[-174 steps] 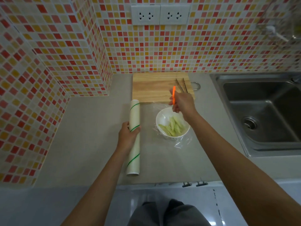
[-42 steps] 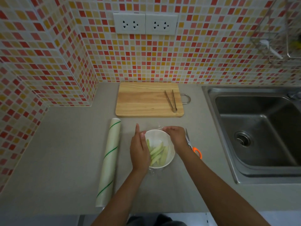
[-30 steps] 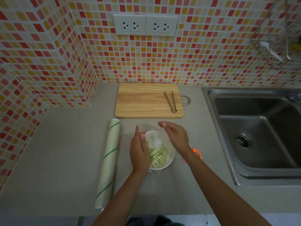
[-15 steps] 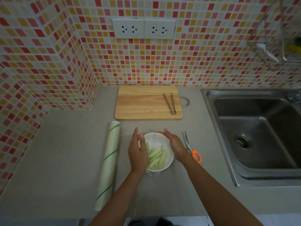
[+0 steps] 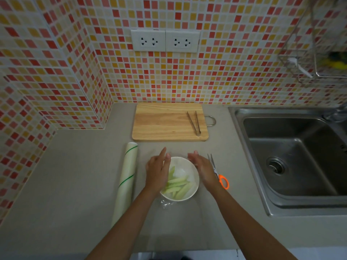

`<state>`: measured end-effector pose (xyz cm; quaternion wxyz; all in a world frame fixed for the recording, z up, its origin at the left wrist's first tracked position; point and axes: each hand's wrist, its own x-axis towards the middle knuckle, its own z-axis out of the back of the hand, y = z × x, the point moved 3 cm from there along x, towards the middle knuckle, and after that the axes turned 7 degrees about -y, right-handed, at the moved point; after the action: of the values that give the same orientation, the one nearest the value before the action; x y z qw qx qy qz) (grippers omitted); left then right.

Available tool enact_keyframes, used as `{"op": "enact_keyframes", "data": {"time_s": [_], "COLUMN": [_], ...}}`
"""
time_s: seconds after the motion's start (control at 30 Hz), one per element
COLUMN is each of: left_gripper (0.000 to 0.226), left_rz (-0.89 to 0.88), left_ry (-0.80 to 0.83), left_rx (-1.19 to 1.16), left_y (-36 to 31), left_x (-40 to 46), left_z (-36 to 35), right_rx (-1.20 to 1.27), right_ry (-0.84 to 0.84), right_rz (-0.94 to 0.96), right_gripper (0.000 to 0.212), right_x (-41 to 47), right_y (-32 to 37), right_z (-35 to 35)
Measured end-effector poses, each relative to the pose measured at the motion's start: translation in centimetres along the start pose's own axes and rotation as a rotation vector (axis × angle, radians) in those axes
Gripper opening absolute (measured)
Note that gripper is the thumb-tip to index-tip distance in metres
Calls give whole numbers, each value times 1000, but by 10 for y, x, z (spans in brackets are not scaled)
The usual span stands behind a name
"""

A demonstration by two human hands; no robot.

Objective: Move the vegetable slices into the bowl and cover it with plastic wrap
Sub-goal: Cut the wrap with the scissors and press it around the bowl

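Grey counter (image 5: 75,184) carries the bowl (image 5: 194,182) of vegetable slices (image 5: 178,183) between flat, empty hands, left hand (image 5: 157,170) at nine o'clock, right hand (image 5: 203,168) at three, plastic wrap (image 5: 166,203) trailing at six.

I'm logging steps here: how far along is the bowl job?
Done: the slices lie in the bowl, the board holds only tongs, and wrap glints over the bowl. In hand: the left hand and right hand flank the rim, fingers straight, smoothing it. Left: tucking the loose wrap at the near side.
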<state>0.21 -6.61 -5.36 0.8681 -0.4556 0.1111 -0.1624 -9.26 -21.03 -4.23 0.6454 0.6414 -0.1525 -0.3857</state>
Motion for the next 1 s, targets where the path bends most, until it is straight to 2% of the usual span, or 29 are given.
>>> {"op": "enact_keyframes", "data": {"time_s": [0.07, 0.17, 0.23, 0.3, 0.4, 0.57, 0.67, 0.87, 1.0], "left_gripper": [60, 72, 69, 71, 75, 70, 64, 45, 41], "left_rz": [-6, 106, 244, 335, 354, 358, 368, 420, 466], "left_ry": [10, -185, -277, -252, -153, -94, -67, -142, -160], "left_rx": [-112, -314, -287, -140, 25, 77, 4, -359, -429], "left_y": [-4, -10, -7, 1, 10, 16, 16, 22, 26], "left_x": [1, -2, -2, -2, -4, -6, -2, -2, -4], "left_z": [0, 4, 5, 6, 7, 1, 0, -1, -2], "right_rx": [0, -54, -54, -30, -25, -10, 33, 50, 29], "right_ry": [15, 167, 149, 72, 8, -24, -20, -16, -56], "right_rz": [84, 60, 51, 65, 106, 102, 81, 71, 87], "right_gripper": [40, 33, 29, 30, 29, 29, 26, 27, 27], "right_x": [6, 9, 7, 4, 1, 1, 1, 1, -1], "right_y": [12, 14, 5, -3, -5, -8, -10, -12, -12], "right_z": [4, -4, -7, -7, -5, -5, -3, 0, 0]}}
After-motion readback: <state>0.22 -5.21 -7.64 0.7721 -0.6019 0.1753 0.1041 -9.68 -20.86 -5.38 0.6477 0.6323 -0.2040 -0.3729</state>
